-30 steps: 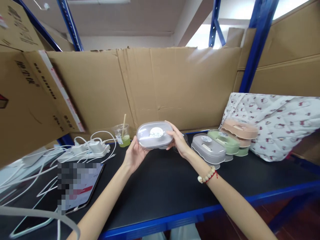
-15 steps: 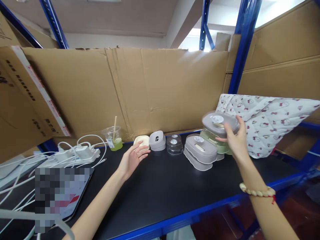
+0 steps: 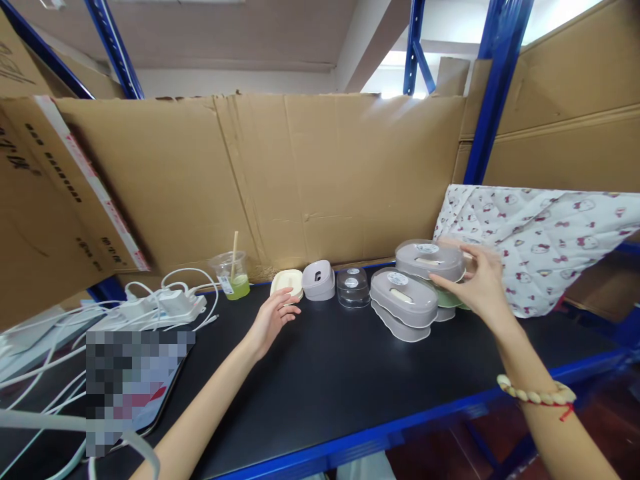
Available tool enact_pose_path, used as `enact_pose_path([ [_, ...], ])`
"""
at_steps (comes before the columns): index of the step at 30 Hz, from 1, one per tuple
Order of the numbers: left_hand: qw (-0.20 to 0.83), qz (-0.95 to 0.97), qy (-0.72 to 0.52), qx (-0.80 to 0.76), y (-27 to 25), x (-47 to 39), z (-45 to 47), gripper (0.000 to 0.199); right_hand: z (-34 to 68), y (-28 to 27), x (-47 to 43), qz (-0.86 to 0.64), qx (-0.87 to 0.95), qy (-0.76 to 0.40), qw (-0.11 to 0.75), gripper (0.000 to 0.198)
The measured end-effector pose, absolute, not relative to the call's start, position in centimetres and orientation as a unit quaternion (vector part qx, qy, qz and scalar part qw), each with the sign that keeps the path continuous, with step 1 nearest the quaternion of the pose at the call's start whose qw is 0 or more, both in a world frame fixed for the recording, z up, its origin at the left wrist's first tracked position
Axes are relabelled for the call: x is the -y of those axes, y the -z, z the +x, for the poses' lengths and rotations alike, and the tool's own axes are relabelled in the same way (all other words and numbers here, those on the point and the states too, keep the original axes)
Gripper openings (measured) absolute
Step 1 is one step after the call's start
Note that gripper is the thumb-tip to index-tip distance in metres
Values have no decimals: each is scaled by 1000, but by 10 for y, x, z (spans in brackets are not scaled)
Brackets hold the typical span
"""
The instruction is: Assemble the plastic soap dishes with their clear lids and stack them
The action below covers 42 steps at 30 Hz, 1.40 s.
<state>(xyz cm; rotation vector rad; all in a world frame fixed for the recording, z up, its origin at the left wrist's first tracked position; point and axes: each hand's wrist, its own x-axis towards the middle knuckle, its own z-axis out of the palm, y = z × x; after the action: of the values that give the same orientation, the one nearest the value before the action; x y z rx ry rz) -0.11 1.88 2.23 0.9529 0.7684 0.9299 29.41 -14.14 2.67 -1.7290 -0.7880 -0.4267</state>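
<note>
The right hand (image 3: 475, 283) rests its spread fingers against the right end of a grey lidded box (image 3: 430, 260), which sits on top of a green box (image 3: 449, 298) at the right of the black table (image 3: 325, 373). I cannot tell whether the fingers grip the box or only touch it. Just left of that stack lies a second grey box (image 3: 403, 297), tilted on another lid. The left hand (image 3: 273, 318) hovers open, fingers loosely apart, just beside a cream soap box (image 3: 287, 283). Next along the row stand a small grey box (image 3: 318, 279) and a clear box (image 3: 353, 287). A cup (image 3: 231, 275) with green drink stands near the cardboard wall (image 3: 280, 173), and a patterned cloth (image 3: 540, 233) hangs behind the stack.
</note>
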Motion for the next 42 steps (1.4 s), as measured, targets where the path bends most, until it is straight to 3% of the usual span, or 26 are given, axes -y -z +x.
enact_pose_path([
  [4,708,456,-417,-342,-18,-20,-1,21,277,-35,143,-807,282,166,491,83],
  [9,695,509,-411,-298,-9,-24,-1,42,257,-46,146,-855,238,203,414,66],
  [13,683,531,-407,-294,-4,-25,-1,51,264,-40,145,-850,247,279,373,70],
  [17,681,537,-407,-286,-3,-25,-1,48,282,-27,142,-799,321,364,356,69],
  [23,689,530,-412,-274,-4,-25,-2,32,295,-15,142,-741,436,369,353,48],
  [33,672,550,-409,-281,2,-28,0,34,289,-28,147,-727,440,394,351,49],
  [35,613,595,-424,-301,4,-30,0,29,283,-28,147,-682,532,371,338,46],
  [38,418,721,-442,-332,9,-35,0,23,272,-26,147,-619,663,309,287,38],
  [40,306,784,-432,-326,13,-40,-1,31,267,-23,144,-610,696,281,256,35],
  [42,270,804,-420,-322,18,-46,-2,37,264,-19,141,-621,700,263,235,36],
])
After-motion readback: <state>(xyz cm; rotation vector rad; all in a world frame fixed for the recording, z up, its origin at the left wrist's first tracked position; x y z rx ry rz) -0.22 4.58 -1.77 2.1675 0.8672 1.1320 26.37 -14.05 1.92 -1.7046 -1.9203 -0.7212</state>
